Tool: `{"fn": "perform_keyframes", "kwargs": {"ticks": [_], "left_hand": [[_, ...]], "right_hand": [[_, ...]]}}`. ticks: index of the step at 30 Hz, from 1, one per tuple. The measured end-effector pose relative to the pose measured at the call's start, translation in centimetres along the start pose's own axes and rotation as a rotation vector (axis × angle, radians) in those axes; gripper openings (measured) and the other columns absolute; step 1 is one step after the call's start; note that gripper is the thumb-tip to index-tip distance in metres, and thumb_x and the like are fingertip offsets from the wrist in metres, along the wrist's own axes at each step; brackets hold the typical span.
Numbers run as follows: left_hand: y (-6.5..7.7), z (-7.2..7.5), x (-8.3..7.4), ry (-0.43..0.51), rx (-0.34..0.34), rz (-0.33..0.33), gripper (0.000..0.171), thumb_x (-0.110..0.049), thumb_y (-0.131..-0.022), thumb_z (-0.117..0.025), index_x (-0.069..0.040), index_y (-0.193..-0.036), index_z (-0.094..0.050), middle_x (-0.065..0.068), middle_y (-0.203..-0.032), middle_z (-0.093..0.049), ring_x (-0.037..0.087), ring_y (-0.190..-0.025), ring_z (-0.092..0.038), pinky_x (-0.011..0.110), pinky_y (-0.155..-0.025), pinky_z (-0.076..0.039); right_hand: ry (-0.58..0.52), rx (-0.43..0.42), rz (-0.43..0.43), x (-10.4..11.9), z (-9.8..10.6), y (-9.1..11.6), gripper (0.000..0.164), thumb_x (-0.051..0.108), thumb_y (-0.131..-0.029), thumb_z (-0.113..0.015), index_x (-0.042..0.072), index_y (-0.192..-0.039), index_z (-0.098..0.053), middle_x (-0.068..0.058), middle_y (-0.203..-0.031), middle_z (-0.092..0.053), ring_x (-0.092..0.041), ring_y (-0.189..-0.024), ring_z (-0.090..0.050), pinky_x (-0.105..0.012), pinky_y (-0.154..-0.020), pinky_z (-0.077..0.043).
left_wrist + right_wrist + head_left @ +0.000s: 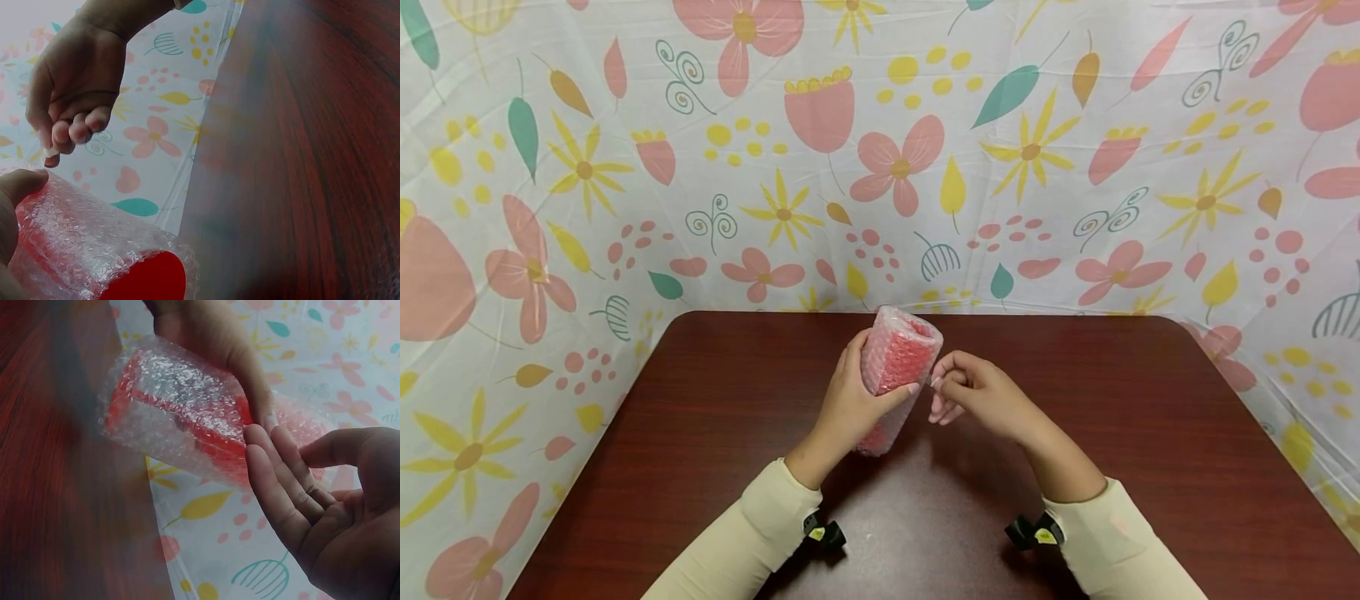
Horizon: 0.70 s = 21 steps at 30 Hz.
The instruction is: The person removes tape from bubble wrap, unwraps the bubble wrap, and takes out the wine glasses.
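Observation:
A red cylindrical object in clear bubble wrap [901,354] is tilted above the table, with an opening at its upper end in the head view. My left hand [853,400] grips it around the side, thumb across the front. Red shows through the wrapping, and a bare red end [150,281] faces the left wrist camera. My right hand [973,396] is at the bundle's right side, its fingers loosely bent and nothing visible between them. In the right wrist view its fingertips [255,439] overlap the bubble wrap close to the left thumb.
Beneath the hands is a dark reddish wooden table [715,400] with rounded far corners. A white cloth [895,100] printed with flowers and leaves hangs behind and beside it. Small black devices [824,533] are worn at both wrists, by the cream sleeves [741,533].

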State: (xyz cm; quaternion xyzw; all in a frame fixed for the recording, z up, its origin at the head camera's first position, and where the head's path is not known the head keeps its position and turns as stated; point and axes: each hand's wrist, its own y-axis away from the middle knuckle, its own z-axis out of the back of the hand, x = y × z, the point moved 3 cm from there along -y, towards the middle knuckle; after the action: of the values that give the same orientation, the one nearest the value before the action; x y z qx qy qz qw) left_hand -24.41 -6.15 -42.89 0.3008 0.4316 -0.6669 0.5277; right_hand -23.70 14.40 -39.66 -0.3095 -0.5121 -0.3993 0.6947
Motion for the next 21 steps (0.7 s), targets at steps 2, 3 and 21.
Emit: {"fn": "perform_keyframes", "kwargs": {"ticks": [2, 3, 21], "left_hand": [[-0.01, -0.05, 0.06, 0.009, 0.005, 0.001, 0.1, -0.049, -0.073, -0.088, -0.026, -0.153, -0.032, 0.004, -0.14, -0.048, 0.023, -0.123, -0.054, 0.047, -0.103, -0.048], [-0.01, -0.08, 0.08, 0.012, 0.008, 0.0, 0.1, -0.049, -0.073, -0.088, -0.026, -0.153, -0.032, 0.004, -0.141, -0.048, 0.023, -0.123, -0.054, 0.047, -0.103, -0.048], [-0.12, -0.24, 0.14, 0.058, 0.112, -0.027, 0.096, -0.044, -0.079, -0.085, -0.033, -0.155, -0.027, 0.001, -0.145, -0.05, 0.021, -0.125, -0.055, 0.047, -0.104, -0.047]], "right_hand": [[0.015, -0.017, -0.003, -0.01, -0.08, -0.07, 0.023, 0.011, -0.103, -0.057, -0.009, -0.112, -0.051, -0.019, -0.079, -0.068, -0.027, -0.073, -0.074, -0.048, -0.068, -0.061], [0.026, -0.028, -0.004, -0.01, -0.1, -0.09, 0.023, 0.012, -0.103, -0.058, -0.008, -0.111, -0.051, -0.018, -0.078, -0.068, -0.028, -0.072, -0.074, -0.048, -0.068, -0.061], [0.032, -0.052, -0.008, -0.02, -0.27, -0.11, 0.015, 0.004, -0.103, -0.05, -0.008, -0.112, -0.049, -0.023, -0.091, -0.071, -0.041, -0.087, -0.073, -0.046, -0.075, -0.061]]}}
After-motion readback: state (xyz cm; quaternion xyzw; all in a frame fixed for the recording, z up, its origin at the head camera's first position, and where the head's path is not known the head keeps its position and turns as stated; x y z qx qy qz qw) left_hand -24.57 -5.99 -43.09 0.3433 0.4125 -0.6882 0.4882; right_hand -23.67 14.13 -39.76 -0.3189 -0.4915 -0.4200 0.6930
